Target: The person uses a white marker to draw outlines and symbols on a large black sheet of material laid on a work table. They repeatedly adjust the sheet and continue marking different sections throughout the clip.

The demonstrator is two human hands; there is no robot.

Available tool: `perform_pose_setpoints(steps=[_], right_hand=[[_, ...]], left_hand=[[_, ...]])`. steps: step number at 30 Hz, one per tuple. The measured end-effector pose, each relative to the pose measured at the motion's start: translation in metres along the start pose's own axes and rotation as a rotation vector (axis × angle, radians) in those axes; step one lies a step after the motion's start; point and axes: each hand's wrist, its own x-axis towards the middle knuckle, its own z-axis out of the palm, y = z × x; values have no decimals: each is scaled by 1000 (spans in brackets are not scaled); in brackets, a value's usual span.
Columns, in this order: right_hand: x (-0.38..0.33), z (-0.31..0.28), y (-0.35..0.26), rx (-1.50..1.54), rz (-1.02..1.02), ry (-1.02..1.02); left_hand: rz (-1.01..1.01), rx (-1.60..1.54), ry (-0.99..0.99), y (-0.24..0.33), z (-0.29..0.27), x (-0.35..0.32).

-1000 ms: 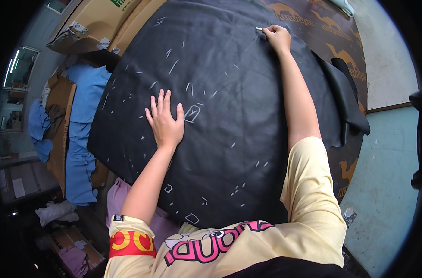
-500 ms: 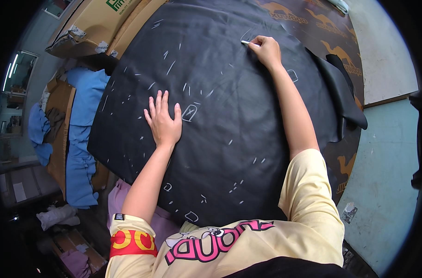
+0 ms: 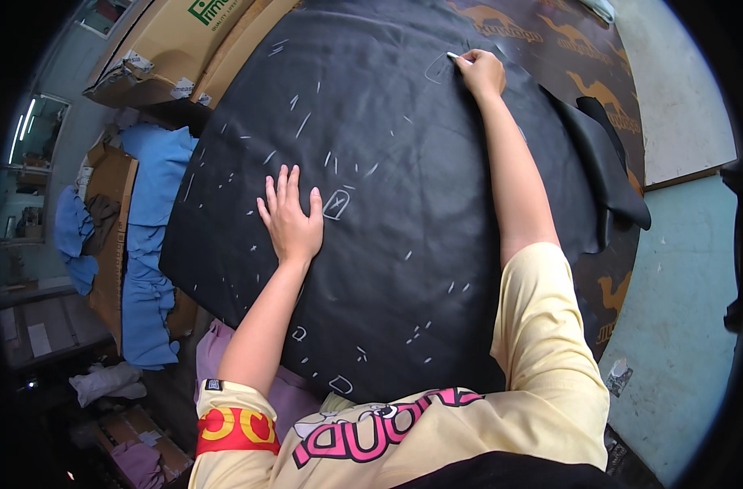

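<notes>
The black sheet (image 3: pixel 420 196), spread over one brown patterned surface (image 3: pixel 609 262), has two heaps of blue cloth (image 3: pixel 149 261) to its left, one left hand (image 3: pixel 292 224) flat on its left half, fingers spread, gripping nothing, and one right hand (image 3: pixel 481 75) at its upper right, fingertips closed around one white stick (image 3: pixel 453 57).

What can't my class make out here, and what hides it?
The white stick: head view; its rear end is hidden inside the right grip.
The black sheet: head view; its far side runs off the upper picture edge; the shirt hides some near edge.
What lies under the left grip: head view; the grip covers it.
</notes>
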Motion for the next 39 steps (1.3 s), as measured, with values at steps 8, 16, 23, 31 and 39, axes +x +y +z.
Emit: perform_pose_setpoints(steps=[8, 16, 23, 31, 39], right_hand=[[-35, -17, 14, 123, -180, -82], [57, 6, 42, 152, 33, 53], [43, -5, 37, -28, -114, 7], [70, 1, 34, 2, -21, 68], [52, -11, 35, -65, -50, -32]], left_hand=[[6, 8, 1, -4, 1, -2], [20, -9, -8, 0, 1, 2], [15, -6, -4, -1, 0, -1], [17, 1, -14, -3, 1, 0], [15, -3, -19, -1, -1, 1]])
